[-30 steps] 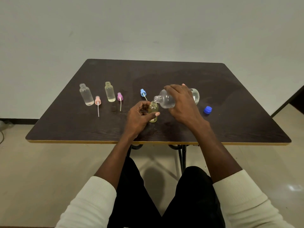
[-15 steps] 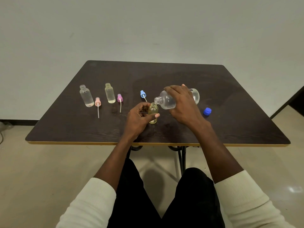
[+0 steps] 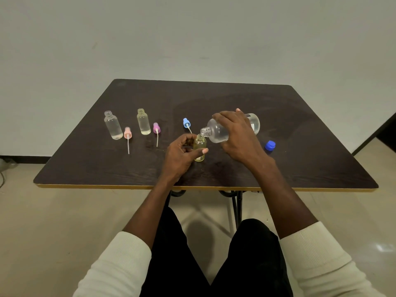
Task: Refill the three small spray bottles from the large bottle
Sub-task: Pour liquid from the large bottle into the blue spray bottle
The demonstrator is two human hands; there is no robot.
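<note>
Large bottle [image 3: 218,132] tipped in right hand [image 3: 240,136], fingers wrapped over it, neck just above yellow spray bottle [image 3: 200,150]. Left hand [image 3: 182,155] pinches that bottle upright, likely steadying it for pouring; 2 others wait uncapped.

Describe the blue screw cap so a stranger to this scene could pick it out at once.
Start at the dark table and find the large bottle tilted in the right hand. Just right of that hand, alone on the tabletop, lies the blue screw cap. Unlike the light blue spray top left of the bottle, it is darker, squat and has no tube.
</note>
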